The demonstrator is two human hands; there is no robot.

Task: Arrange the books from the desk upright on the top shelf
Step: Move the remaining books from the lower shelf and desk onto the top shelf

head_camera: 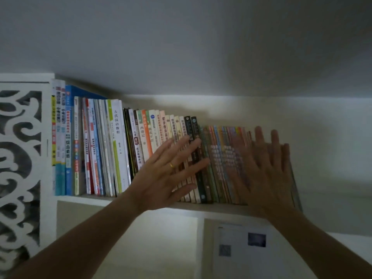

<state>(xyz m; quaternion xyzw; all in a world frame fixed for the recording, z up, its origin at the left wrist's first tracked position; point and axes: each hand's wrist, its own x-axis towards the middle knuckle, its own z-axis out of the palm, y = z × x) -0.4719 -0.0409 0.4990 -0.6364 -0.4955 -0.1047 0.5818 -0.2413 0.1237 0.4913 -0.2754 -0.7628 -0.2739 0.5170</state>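
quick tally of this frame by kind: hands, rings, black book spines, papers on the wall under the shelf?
Hands: 2, left hand and right hand
Rings: 1, gold ring on the left hand
Black book spines: 2, side by side
Papers on the wall: 1
Total: 6

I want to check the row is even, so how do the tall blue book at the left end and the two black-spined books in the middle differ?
The tall blue book stands higher than the two black-spined books. The blue book stands nearly upright; the black-spined books lean left. No hand touches the blue book; the left hand lies with straight fingers over the black ones. All stand spine-out on the top shelf.
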